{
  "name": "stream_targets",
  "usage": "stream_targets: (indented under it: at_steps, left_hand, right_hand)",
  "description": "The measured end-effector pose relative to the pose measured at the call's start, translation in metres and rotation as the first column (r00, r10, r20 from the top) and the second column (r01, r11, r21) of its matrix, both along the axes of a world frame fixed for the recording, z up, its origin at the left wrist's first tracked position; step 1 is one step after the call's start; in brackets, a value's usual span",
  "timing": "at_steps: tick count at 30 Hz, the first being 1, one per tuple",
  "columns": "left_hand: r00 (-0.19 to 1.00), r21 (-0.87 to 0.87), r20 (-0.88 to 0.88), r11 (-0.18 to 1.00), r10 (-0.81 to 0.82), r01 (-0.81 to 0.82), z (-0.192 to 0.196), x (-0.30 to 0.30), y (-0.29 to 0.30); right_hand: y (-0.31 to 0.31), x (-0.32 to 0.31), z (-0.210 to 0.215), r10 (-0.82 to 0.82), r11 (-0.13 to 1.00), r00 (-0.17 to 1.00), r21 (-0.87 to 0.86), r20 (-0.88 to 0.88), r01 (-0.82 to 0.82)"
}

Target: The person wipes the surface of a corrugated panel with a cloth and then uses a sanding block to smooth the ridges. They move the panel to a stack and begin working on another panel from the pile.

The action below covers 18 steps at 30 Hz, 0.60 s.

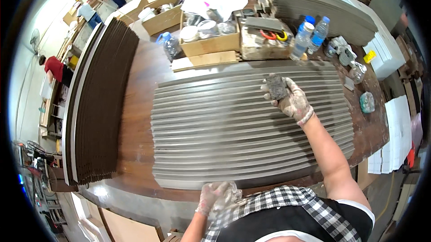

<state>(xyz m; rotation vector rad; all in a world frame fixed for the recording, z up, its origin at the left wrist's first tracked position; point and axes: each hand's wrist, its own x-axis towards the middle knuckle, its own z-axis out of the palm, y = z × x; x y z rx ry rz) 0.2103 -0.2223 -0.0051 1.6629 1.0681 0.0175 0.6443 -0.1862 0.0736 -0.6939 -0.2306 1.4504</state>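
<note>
Many long grey slats (pixel 242 121) lie side by side across the brown table. My right hand (pixel 294 103), in a stained white glove, is closed around a dark grey, fuzzy scouring pad (pixel 277 87) and is over the far right part of the slats. By the table's near edge, my left hand (pixel 209 198), also gloved, grips a crumpled whitish rag (pixel 230 195). Its fingers are partly hidden by the rag's folds.
A tall stack of dark brown slats (pixel 103 103) stands at the left. Along the back are a cardboard box (pixel 211 46) of jars, scissors (pixel 274 36), bottles (pixel 301 42) and stacked grey slats (pixel 323 11). A teal-and-clear wrapped bundle (pixel 367 102) lies right. Other people work farther off.
</note>
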Motion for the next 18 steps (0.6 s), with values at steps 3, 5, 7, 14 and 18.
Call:
stream_targets:
  at_steps: [3, 5, 7, 14, 18]
  left_hand:
    - [0.995, 0.078, -0.042, 0.993, -0.091, 0.094, 0.009, -0.014, 0.009]
    - [0.998, -0.062, -0.051, 0.998, -0.026, 0.023, 0.018, -0.019, 0.015]
    - [0.99, -0.24, -0.031, 0.961, 0.138, -0.141, 0.028, -0.017, 0.021]
    - [0.999, -0.259, -0.006, 0.964, 0.054, -0.053, -0.038, -0.05, -0.002]
    - [0.996, -0.468, -0.09, 0.883, -0.012, -0.031, -0.038, -0.052, 0.005]
  right_hand:
    - [0.059, -0.029, 0.006, 0.038, 0.999, 0.968, 0.021, 0.249, -0.045]
    - [0.109, -0.038, 0.002, 0.062, 0.997, 0.787, -0.002, 0.613, -0.077]
    - [0.15, -0.036, -0.014, -0.035, 0.998, 0.292, 0.048, 0.956, -0.037]
    - [0.258, -0.107, -0.028, -0.163, 0.961, -0.499, 0.023, 0.851, -0.276]
    - [0.31, -0.145, -0.048, -0.471, 0.865, -0.5, 0.27, 0.727, -0.422]
